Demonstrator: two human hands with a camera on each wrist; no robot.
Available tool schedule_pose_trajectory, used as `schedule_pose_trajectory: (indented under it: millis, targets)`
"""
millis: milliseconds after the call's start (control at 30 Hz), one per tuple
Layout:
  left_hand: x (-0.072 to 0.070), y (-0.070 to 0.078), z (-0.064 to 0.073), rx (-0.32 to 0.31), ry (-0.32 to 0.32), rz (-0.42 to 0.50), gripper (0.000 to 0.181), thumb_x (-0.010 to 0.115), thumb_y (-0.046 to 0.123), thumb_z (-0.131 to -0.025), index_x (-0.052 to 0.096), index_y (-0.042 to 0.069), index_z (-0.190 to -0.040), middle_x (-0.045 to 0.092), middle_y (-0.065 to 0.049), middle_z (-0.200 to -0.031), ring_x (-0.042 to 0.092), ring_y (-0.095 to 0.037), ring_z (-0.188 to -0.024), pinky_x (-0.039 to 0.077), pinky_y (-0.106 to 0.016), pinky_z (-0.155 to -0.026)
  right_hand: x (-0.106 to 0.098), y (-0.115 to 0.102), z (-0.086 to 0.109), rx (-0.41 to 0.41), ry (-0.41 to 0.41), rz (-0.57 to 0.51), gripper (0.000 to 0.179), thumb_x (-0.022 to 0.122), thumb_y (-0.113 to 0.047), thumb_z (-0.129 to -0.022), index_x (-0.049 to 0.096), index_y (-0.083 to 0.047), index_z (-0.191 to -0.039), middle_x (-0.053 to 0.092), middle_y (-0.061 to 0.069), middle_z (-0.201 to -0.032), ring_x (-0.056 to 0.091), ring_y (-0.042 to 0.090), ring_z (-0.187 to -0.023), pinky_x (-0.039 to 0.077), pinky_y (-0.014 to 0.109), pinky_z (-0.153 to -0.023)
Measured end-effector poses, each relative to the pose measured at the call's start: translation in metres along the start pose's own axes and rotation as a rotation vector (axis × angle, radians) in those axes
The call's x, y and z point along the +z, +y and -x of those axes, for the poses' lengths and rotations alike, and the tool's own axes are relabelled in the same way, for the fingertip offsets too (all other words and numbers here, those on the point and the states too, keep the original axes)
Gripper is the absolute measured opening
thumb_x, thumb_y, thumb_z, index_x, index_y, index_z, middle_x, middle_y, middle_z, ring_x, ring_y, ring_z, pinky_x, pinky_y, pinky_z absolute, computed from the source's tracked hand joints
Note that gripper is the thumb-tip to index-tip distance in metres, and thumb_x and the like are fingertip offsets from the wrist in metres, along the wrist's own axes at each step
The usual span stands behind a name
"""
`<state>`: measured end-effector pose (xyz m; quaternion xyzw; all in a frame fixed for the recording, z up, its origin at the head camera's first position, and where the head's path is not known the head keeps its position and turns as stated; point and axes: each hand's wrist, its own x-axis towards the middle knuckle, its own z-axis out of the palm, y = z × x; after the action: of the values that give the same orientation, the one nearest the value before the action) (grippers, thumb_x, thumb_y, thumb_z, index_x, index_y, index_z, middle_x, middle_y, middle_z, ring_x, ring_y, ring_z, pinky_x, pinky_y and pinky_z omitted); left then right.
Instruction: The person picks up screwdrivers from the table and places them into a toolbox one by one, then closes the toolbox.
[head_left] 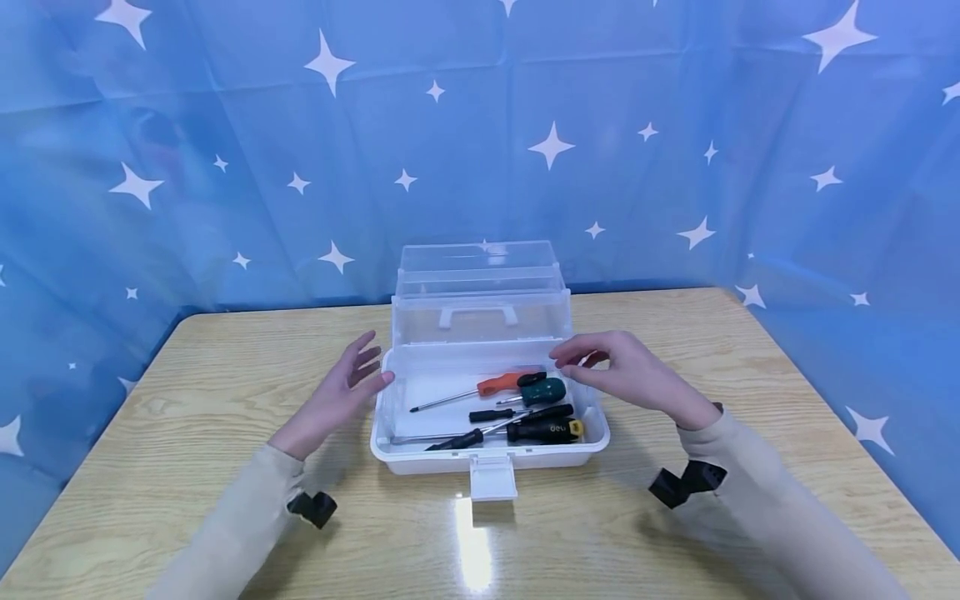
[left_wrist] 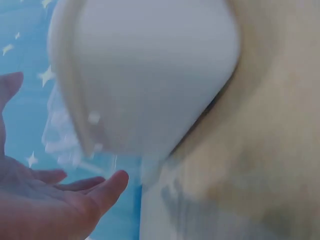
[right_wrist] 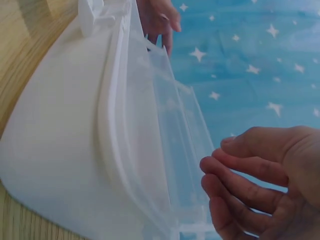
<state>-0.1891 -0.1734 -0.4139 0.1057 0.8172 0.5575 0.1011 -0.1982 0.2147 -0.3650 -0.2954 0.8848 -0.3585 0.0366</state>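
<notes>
A white plastic toolbox (head_left: 491, 458) stands on the table with its clear lid (head_left: 482, 321) raised at the back. Inside lie an orange-handled screwdriver (head_left: 501, 383), a green-handled screwdriver (head_left: 543, 391), a black-and-yellow screwdriver (head_left: 546, 430) and several more black-handled tools. My left hand (head_left: 343, 392) hovers beside the box's left end, fingers spread and nothing in them; the left wrist view shows a gap to the white wall (left_wrist: 155, 75). Over the right rim hangs my right hand (head_left: 618, 367). Its fingers (right_wrist: 245, 187) are loosely bent and hold nothing in the right wrist view.
A pale wooden table (head_left: 225, 392) carries the box. Behind it hangs a blue curtain (head_left: 480, 125) with white stars. The box's front latch (head_left: 492, 479) hangs down toward the table's near side. Black wrist cameras (head_left: 313, 508) sit at both sleeves.
</notes>
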Motion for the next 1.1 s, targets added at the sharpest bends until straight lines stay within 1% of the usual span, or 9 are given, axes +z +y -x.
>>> schedule_pose_trajectory:
  millis: [200, 333, 467, 533, 700, 767, 833, 1033, 1100]
  targets:
    - [-0.019, -0.007, -0.014, 0.007, 0.022, 0.001, 0.067, 0.045, 0.039, -0.103, 0.019, 0.003, -0.153, 0.025, -0.025, -0.152, 0.029, -0.039, -0.137, 0.031, -0.049, -0.107, -0.011, 0.011, 0.008, 0.061, 0.071, -0.008, 0.022, 0.059, -0.007, -0.096, 0.069, 0.000, -0.114, 0.069, 0.008, -0.107, 0.063, 0.020, -0.095, 0.051, 0.039, -0.081]
    - [-0.027, -0.014, -0.025, -0.026, 0.021, 0.042, 0.066, 0.043, 0.042, -0.103, 0.021, 0.004, -0.152, 0.024, -0.022, -0.154, 0.031, -0.037, -0.137, 0.033, -0.046, -0.106, -0.017, 0.021, 0.009, 0.080, 0.124, -0.020, 0.023, 0.058, -0.008, -0.097, 0.067, 0.000, -0.116, 0.068, 0.012, -0.111, 0.064, 0.023, -0.096, 0.051, 0.037, -0.082]
    - [-0.031, -0.019, -0.035, -0.056, 0.029, 0.041, 0.069, 0.045, 0.042, -0.102, 0.019, 0.004, -0.153, 0.025, -0.025, -0.153, 0.033, -0.040, -0.135, 0.035, -0.047, -0.105, -0.020, 0.035, 0.007, 0.083, 0.162, -0.002, 0.027, 0.057, -0.007, -0.097, 0.063, 0.002, -0.122, 0.065, 0.018, -0.116, 0.063, 0.028, -0.100, 0.051, 0.042, -0.084]
    - [-0.032, -0.015, -0.038, -0.078, 0.034, 0.031, 0.069, 0.045, 0.041, -0.102, 0.017, 0.003, -0.153, 0.025, -0.026, -0.152, 0.032, -0.041, -0.135, 0.035, -0.048, -0.104, -0.022, 0.042, 0.005, 0.098, 0.164, 0.018, 0.031, 0.057, -0.007, -0.097, 0.059, 0.003, -0.126, 0.062, 0.020, -0.119, 0.062, 0.031, -0.103, 0.050, 0.046, -0.085]
    - [-0.033, -0.016, -0.048, -0.109, 0.052, -0.016, 0.068, 0.044, 0.038, -0.103, 0.016, 0.003, -0.154, 0.025, -0.027, -0.152, 0.036, -0.043, -0.133, 0.036, -0.048, -0.104, -0.023, 0.066, -0.003, 0.164, 0.146, 0.044, 0.039, 0.056, -0.014, -0.098, 0.052, 0.004, -0.133, 0.055, 0.023, -0.130, 0.055, 0.038, -0.114, 0.046, 0.051, -0.092]
    - [-0.034, -0.023, -0.055, -0.107, 0.058, -0.033, 0.069, 0.044, 0.039, -0.103, 0.016, 0.003, -0.154, 0.025, -0.028, -0.152, 0.038, -0.044, -0.130, 0.036, -0.048, -0.104, -0.021, 0.077, -0.009, 0.176, 0.131, 0.044, 0.043, 0.056, -0.018, -0.099, 0.049, 0.004, -0.136, 0.050, 0.025, -0.135, 0.051, 0.041, -0.119, 0.044, 0.052, -0.095]
    - [-0.034, -0.024, -0.061, -0.114, 0.058, -0.029, 0.068, 0.044, 0.038, -0.103, 0.015, 0.004, -0.154, 0.025, -0.027, -0.152, 0.038, -0.044, -0.130, 0.035, -0.048, -0.104, -0.018, 0.088, -0.017, 0.182, 0.114, 0.044, 0.048, 0.055, -0.022, -0.100, 0.045, 0.005, -0.138, 0.045, 0.026, -0.139, 0.047, 0.042, -0.123, 0.041, 0.053, -0.097]
    - [-0.026, -0.024, -0.080, -0.146, 0.007, -0.041, 0.068, 0.044, 0.036, -0.103, 0.014, 0.004, -0.155, 0.025, -0.026, -0.152, 0.038, -0.039, -0.132, 0.035, -0.044, -0.105, -0.009, 0.102, -0.041, 0.228, 0.089, 0.056, 0.058, 0.050, -0.034, -0.101, 0.037, 0.003, -0.145, 0.038, 0.025, -0.146, 0.037, 0.043, -0.131, 0.033, 0.056, -0.103]
    - [-0.023, -0.023, -0.085, -0.140, -0.017, -0.048, 0.067, 0.043, 0.036, -0.103, 0.013, 0.005, -0.155, 0.025, -0.025, -0.153, 0.038, -0.037, -0.133, 0.034, -0.044, -0.106, -0.006, 0.104, -0.048, 0.239, 0.090, 0.060, 0.061, 0.049, -0.037, -0.101, 0.036, 0.001, -0.146, 0.036, 0.024, -0.147, 0.034, 0.042, -0.133, 0.030, 0.056, -0.105]
